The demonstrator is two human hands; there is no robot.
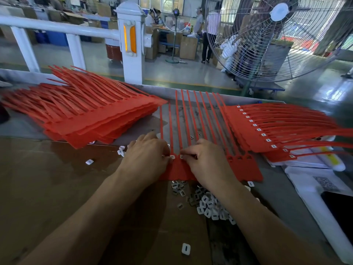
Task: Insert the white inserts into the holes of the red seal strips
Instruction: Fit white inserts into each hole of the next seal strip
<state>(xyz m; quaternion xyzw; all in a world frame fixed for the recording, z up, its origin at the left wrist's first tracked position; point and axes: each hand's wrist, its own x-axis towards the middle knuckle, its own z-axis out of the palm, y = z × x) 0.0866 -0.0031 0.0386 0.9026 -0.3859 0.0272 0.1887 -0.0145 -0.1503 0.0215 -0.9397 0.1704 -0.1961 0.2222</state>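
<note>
A joined sheet of red seal strips (246,169) lies flat in front of me, its thin tails pointing away. My left hand (147,159) and my right hand (206,163) rest on its tag end, fingertips meeting near the middle. Each hand presses a white insert (172,156) at a hole; a second insert (181,156) sits just right of it. The holes at the right end of the sheet look unfilled. A heap of loose white inserts (210,205) lies below my right wrist. Single inserts lie at the left (89,161) and near me (185,248).
A fanned stack of red strips (91,111) lies at the left. A stack with white inserts fitted (267,129) lies at the right, over white bags (309,180). Brown cardboard (47,178) covers the near table. A big fan (277,35) and a white railing (131,41) stand beyond.
</note>
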